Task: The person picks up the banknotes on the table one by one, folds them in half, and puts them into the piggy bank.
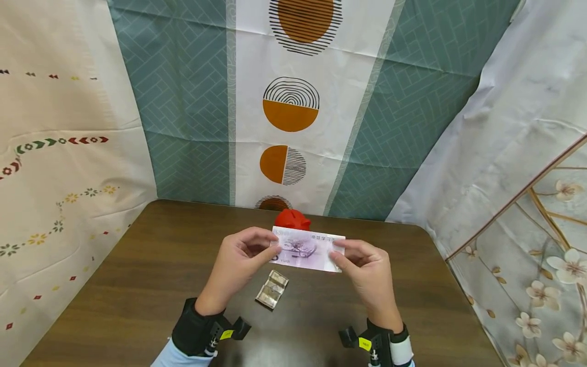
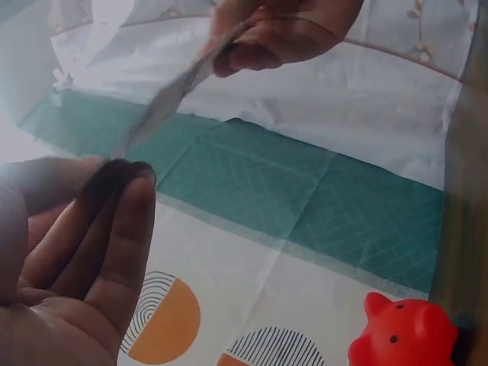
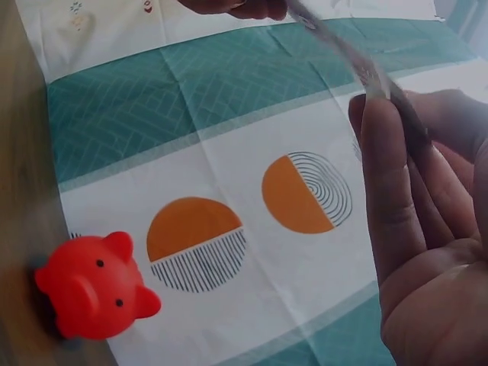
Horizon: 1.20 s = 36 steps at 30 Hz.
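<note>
Above the brown table (image 1: 137,285), a pale purple banknote (image 1: 304,250) is held up, spread out between two hands. The left hand (image 1: 236,265) pinches its left end between thumb and fingers, and the right hand (image 1: 371,278) pinches the right end the same way. Nearer the person, a small folded note (image 1: 272,289) lies on the wood. Beyond the banknote sits a red piggy bank (image 1: 292,219), before a green-and-white cloth (image 1: 192,102) with orange circles

The banknote (image 1: 304,250) is pale purple with a darker tree print, the pig (image 3: 88,290) red, the table (image 1: 137,285) wood-grained brown.
</note>
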Tool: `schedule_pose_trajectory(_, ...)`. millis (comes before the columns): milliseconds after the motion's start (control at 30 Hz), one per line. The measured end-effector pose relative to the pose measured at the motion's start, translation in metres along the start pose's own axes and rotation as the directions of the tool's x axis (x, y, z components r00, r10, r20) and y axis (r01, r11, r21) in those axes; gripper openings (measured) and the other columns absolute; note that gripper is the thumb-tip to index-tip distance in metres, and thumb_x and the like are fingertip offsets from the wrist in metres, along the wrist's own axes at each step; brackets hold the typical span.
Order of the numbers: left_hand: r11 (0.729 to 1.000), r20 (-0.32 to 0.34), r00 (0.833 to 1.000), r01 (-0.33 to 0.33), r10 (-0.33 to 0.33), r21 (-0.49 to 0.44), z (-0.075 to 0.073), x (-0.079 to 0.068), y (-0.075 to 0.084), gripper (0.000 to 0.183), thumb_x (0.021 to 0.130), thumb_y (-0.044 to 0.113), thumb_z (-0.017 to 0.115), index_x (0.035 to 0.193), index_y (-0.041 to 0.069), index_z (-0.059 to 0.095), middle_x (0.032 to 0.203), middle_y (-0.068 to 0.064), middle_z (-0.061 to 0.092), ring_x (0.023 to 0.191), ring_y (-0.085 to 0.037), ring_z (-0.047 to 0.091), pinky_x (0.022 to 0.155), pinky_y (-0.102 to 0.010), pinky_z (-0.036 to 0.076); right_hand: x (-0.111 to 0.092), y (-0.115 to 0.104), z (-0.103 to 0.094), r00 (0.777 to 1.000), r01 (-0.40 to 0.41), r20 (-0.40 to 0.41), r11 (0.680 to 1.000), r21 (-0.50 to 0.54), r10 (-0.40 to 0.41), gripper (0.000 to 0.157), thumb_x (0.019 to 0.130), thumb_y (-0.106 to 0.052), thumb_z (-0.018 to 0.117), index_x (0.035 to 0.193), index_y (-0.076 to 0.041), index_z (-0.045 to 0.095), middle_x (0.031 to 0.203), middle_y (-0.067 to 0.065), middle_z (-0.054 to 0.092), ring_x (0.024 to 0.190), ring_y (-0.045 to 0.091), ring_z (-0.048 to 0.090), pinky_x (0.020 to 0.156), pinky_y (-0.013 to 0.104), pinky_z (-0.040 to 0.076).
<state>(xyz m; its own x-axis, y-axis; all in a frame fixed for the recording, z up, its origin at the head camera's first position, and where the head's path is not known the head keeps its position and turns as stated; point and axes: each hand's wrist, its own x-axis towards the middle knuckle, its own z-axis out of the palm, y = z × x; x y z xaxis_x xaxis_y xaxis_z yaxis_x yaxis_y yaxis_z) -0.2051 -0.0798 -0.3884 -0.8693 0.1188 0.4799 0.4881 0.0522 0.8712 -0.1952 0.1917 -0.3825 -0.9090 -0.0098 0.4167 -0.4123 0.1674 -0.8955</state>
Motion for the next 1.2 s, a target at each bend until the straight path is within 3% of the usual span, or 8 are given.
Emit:
schedule_pose_trajectory(67,1.0,-0.008,1.0,-0.002,0.002,-0.003,0.0007,0.0002,-0.0002,0.033,0.087,0.009,0.082,0.117,0.01,0.069,0.087,-0.009,0.078,0.072,-0.015,0.067,0.068,-0.025,0.058,0.0003,-0.0001,-0.0006,1.0,0.022,0.0,0.999,0.023,-0.022,0.039,0.084,0.002,0.08,0.122,0.002,0.07,0.084,-0.002,0.078,0.067,0.011,0.065,0.055,0.021,0.05)
schedule_pose_trajectory(133,1.0,-0.02,1.0,0.009,-0.009,0.011,0.0009,0.0004,0.0,0.038,0.086,0.01,0.083,0.121,0.011,0.067,0.085,-0.008,0.078,0.072,-0.015,0.066,0.067,-0.025,0.056,0.0006,-0.0005,-0.0009,1.0,0.014,-0.008,0.999,0.047,-0.014,0.04,0.084,0.001,0.082,0.121,0.002,0.069,0.083,0.001,0.078,0.066,0.011,0.066,0.055,0.021,0.052)
schedule_pose_trajectory(300,0.994,-0.055,0.995,0.082,-0.078,0.077,-0.0003,0.0008,0.0004,0.02,0.084,0.018,0.086,0.1,0.012,0.078,0.084,-0.004,0.078,0.069,-0.014,0.066,0.064,-0.025,0.056,0.0015,-0.0029,-0.001,0.998,-0.038,-0.051,0.999,0.038,0.04,0.021,0.082,-0.006,0.085,0.096,0.004,0.075,0.084,0.007,0.076,0.063,0.015,0.067,0.057,0.026,0.058)
schedule_pose_trajectory(500,0.991,-0.054,0.993,0.11,-0.106,0.082,-0.0018,0.0008,0.0019,0.015,0.083,0.019,0.087,0.094,0.012,0.08,0.085,-0.004,0.078,0.069,-0.015,0.067,0.062,-0.025,0.055,0.0017,-0.0057,0.0001,0.998,-0.053,-0.043,0.998,0.047,0.055,0.016,0.084,-0.003,0.082,0.095,0.005,0.075,0.085,0.006,0.076,0.063,0.018,0.066,0.057,0.028,0.058)
schedule_pose_trajectory(833,0.994,-0.039,0.995,0.096,-0.094,0.06,-0.0023,0.0013,0.003,0.011,0.085,0.016,0.085,0.093,0.011,0.079,0.082,-0.006,0.075,0.066,-0.014,0.063,0.058,-0.025,0.052,0.0021,0.0004,0.0005,0.999,-0.049,-0.009,0.992,0.112,0.051,0.01,0.089,0.0,0.077,0.094,0.007,0.072,0.078,-0.002,0.072,0.06,0.016,0.06,0.055,0.024,0.055)
schedule_pose_trajectory(1067,0.999,-0.039,0.999,0.035,-0.035,-0.005,-0.0061,0.0017,0.0003,0.007,0.086,0.01,0.083,0.092,0.011,0.078,0.075,-0.001,0.064,0.064,-0.014,0.051,0.052,-0.025,0.042,0.0022,0.0018,-0.0015,1.0,-0.012,0.029,0.993,0.115,0.009,0.004,0.094,-0.002,0.072,0.096,0.0,0.074,0.072,-0.002,0.061,0.065,0.013,0.051,0.054,0.024,0.041)
schedule_pose_trajectory(1133,0.999,-0.025,0.999,0.048,-0.048,-0.007,-0.0066,0.002,-0.0001,0.006,0.088,0.011,0.081,0.093,0.01,0.077,0.068,0.0,0.058,0.059,-0.014,0.047,0.048,-0.025,0.037,0.002,0.0027,-0.0018,0.999,-0.019,0.042,0.986,0.164,0.012,0.006,0.094,0.0,0.07,0.096,-0.003,0.074,0.068,-0.004,0.064,0.06,0.011,0.054,0.053,0.022,0.045)
schedule_pose_trajectory(1200,0.997,0.004,0.998,0.064,-0.064,-0.035,-0.0062,0.0021,0.0005,0.006,0.091,0.01,0.077,0.095,0.007,0.073,0.063,0.0,0.057,0.055,-0.012,0.047,0.046,-0.024,0.038,0.0017,0.0033,-0.0019,0.997,-0.021,0.074,0.973,0.228,0.005,0.012,0.095,0.002,0.068,0.097,-0.008,0.074,0.067,-0.004,0.067,0.058,0.009,0.06,0.054,0.021,0.051)
